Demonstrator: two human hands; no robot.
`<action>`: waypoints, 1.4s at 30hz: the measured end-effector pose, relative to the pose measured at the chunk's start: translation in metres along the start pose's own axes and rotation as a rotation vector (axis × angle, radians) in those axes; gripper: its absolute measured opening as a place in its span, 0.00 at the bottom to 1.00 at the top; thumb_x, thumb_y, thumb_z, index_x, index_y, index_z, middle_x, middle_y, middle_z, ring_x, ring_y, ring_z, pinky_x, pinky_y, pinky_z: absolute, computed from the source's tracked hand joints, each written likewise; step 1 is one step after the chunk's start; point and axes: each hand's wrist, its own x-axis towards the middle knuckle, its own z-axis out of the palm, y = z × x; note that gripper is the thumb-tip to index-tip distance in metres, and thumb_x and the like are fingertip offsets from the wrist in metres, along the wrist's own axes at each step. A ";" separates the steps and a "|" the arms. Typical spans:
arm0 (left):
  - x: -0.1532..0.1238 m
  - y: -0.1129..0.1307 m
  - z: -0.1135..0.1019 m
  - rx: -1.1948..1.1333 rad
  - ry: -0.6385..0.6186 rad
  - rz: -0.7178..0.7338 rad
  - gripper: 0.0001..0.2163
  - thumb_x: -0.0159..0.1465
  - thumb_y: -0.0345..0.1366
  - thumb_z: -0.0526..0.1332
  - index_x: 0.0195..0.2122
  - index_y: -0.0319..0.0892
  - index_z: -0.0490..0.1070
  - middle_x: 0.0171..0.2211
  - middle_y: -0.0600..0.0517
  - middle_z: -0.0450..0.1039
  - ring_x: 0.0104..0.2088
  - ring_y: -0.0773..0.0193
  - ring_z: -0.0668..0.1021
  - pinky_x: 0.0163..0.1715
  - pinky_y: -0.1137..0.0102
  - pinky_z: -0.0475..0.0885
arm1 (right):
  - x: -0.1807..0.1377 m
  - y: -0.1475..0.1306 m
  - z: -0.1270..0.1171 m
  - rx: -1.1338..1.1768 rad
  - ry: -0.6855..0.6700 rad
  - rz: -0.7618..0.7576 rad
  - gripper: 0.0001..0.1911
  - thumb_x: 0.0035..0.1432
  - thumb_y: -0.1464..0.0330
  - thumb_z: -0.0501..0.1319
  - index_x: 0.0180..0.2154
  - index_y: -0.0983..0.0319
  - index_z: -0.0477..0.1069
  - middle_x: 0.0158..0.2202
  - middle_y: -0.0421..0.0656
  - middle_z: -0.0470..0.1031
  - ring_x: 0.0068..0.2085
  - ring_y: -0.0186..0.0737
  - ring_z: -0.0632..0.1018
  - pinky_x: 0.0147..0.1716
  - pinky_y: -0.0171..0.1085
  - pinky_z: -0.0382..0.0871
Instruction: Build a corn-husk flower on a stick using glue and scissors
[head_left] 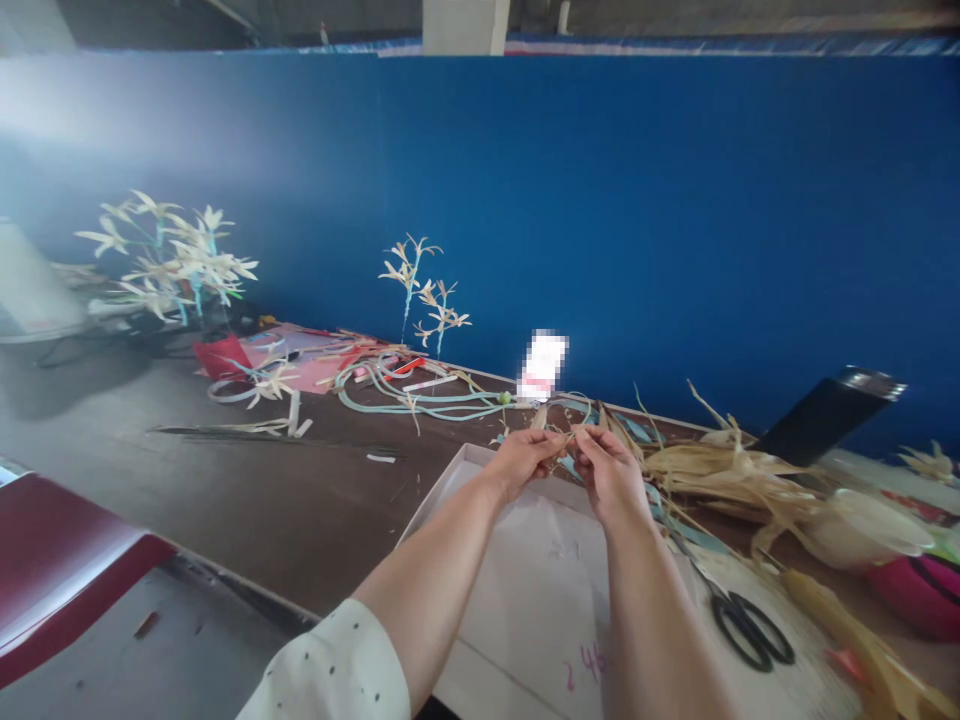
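Above the far edge of a shallow white box lid [510, 600], my left hand [531, 460] and my right hand [606, 468] meet, almost touching. Fingertips of both hands pinch a thin, pale, straw-like strand [568, 440]. The grip covers most of it, so its exact kind is unclear. Dried corn husks [720, 465] lie just right of my right hand. Behind the hands, a lit phone [543, 365], blurred out, leans against the blue wall. Black-handled scissors [750, 628] rest on paper beside my right forearm.
Pale husk-like flowers on blue stems [199, 265] stand at the left, with two smaller sprays [409, 280] at the wall. Blue-green tubing [420, 408] coils mid-table. A black tumbler [829, 415] and a pale bowl [862, 530] sit right. A red chair [67, 570] is front left.
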 end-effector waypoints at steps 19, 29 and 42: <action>0.002 -0.002 -0.002 0.041 0.072 0.070 0.19 0.49 0.46 0.68 0.35 0.36 0.75 0.23 0.54 0.65 0.21 0.75 0.63 0.20 0.77 0.54 | 0.000 -0.001 -0.002 0.023 -0.055 0.049 0.22 0.39 0.59 0.72 0.37 0.61 0.77 0.23 0.37 0.68 0.22 0.27 0.62 0.18 0.28 0.56; -0.004 0.000 0.003 0.669 0.249 0.462 0.08 0.57 0.37 0.61 0.32 0.40 0.77 0.30 0.51 0.75 0.31 0.67 0.73 0.32 0.74 0.67 | 0.001 0.001 -0.004 -0.045 0.012 0.042 0.22 0.38 0.58 0.72 0.36 0.63 0.78 0.20 0.36 0.65 0.21 0.26 0.60 0.17 0.27 0.52; -0.008 -0.004 0.004 1.003 0.312 0.601 0.09 0.61 0.38 0.57 0.34 0.44 0.76 0.32 0.51 0.74 0.35 0.65 0.74 0.34 0.73 0.65 | 0.006 0.006 -0.008 -0.145 0.061 0.003 0.19 0.39 0.56 0.71 0.30 0.62 0.75 0.17 0.34 0.61 0.19 0.27 0.59 0.17 0.29 0.52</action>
